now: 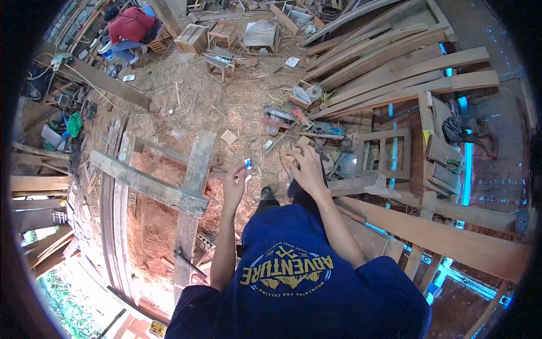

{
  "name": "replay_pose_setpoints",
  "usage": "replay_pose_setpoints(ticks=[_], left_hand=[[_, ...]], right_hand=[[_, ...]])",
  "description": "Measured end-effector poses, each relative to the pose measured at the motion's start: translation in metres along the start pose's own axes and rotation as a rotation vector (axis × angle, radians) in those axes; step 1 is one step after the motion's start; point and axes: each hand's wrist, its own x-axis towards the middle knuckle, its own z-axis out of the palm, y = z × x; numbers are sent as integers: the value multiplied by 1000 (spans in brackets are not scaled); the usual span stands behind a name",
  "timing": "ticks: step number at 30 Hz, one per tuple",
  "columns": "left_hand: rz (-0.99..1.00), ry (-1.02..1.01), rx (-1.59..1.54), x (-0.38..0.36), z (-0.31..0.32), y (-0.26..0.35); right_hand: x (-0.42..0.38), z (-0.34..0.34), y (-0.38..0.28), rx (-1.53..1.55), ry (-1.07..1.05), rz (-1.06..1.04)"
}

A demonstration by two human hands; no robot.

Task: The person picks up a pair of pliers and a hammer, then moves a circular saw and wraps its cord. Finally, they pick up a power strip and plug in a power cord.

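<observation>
My left hand (232, 185) is closed in a pinch on a small blue-and-white object (247, 163), too small to make out in kind. A short pale strip shows just below its fingers. To the right, my right hand (308, 170) is raised in front of my body, its fingers bent and apart with nothing plain between them. A small tan wooden piece (304, 140) overlaps its fingertips in this view. Past both hands, a square wooden piece (229, 137) lies on the shavings-covered floor.
Long boards (149, 182) form a trestle at my left. Red power tools (277, 120) lie ahead, near a wooden frame (385, 152). Stacked planks (401, 73) fill the right. A person in a red top (132, 25) crouches far left, beyond small wooden stools (221, 59).
</observation>
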Motion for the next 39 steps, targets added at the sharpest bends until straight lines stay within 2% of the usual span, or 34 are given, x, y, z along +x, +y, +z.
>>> replay_pose_setpoints(ticks=[2, 9, 11, 14, 15, 16, 18, 21, 23, 25, 27, 31, 32, 35, 37, 39], left_hand=[[-20, -10, 15, 5, 4, -26], [-124, -103, 35, 59, 19, -30], [-123, -96, 15, 78, 24, -27], [-153, -71, 13, 125, 31, -29], [-173, -61, 10, 140, 35, -30], [-92, -71, 52, 154, 35, -20], [-136, -115, 53, 173, 31, -3], [-126, -143, 5, 204, 31, -5], [-144, -175, -8, 216, 30, -5], [-85, -191, 10, 230, 33, -21], [-62, -247, 25, 243, 32, -36], [-169, -397, -50, 272, 40, -77], [-104, -404, -32, 280, 46, -90], [-105, -586, 82, 315, 56, -109], [-137, -589, 99, 332, 67, -128], [-155, -562, 50, 349, 84, -144]], right_hand=[[1, 9, 5, 27, -38, 58], [36, 30, 40, 87, -158, 186], [67, 32, 54, 79, -261, 140], [96, 66, 82, 157, -233, 67], [110, 77, 88, 155, -229, 73], [121, 83, 92, 149, -234, 77], [132, 84, 92, 138, -274, 139], [141, 98, 97, 169, -167, 135], [142, 111, 102, 182, -171, 139], [141, 119, 103, 148, -182, 128], [135, 126, 97, 103, -182, 225], [135, 127, 80, 118, -123, 356], [132, 131, 81, 114, -120, 401], [135, 148, 79, 29, -82, 459], [143, 156, 80, 80, -147, 560], [151, 175, 96, 91, -134, 551]])
